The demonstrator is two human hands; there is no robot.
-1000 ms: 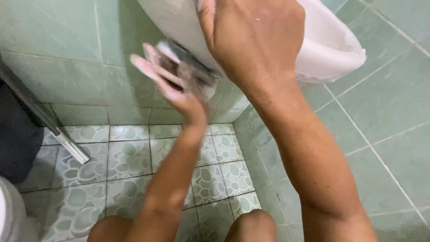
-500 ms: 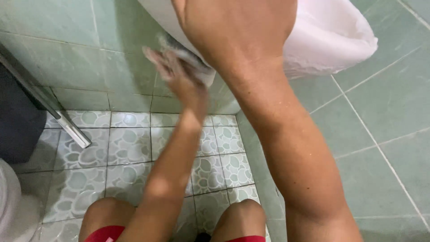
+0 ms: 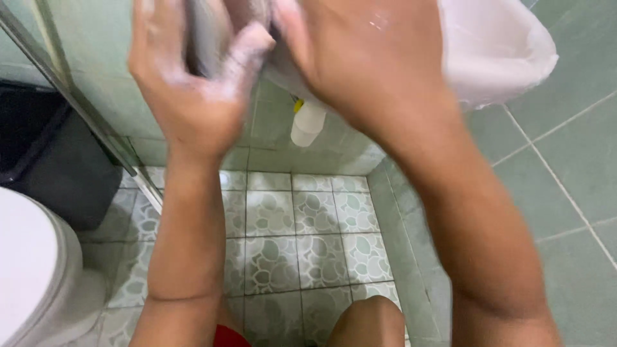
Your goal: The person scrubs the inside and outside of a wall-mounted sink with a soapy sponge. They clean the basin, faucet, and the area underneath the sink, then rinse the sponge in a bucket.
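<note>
The soapy left hand [image 3: 193, 83] has its grip curled around a blurred grey scrubbing pad [image 3: 209, 32], pressed under the white ceramic basin [image 3: 495, 51]. The right hand [image 3: 366, 64] lies flat, fingers spread, against the basin's underside.

One package in sight, and it is the white bottle [image 3: 308, 123], standing low against the green wall tiles [image 3: 96, 77]. It sits right at the foot of that wall, where the wall meets the pebble-patterned floor, close to the corner. Shape is a plain upright cylinder, white all over, with a small yellow cap or nozzle [image 3: 298, 105] poking out at its upper left. Its top is partly hidden, so the neck cannot be made out. Whether it carries a label cannot be told; the side facing us looks bare white and is slightly blurred. No signs or screens show on the wall.
</note>
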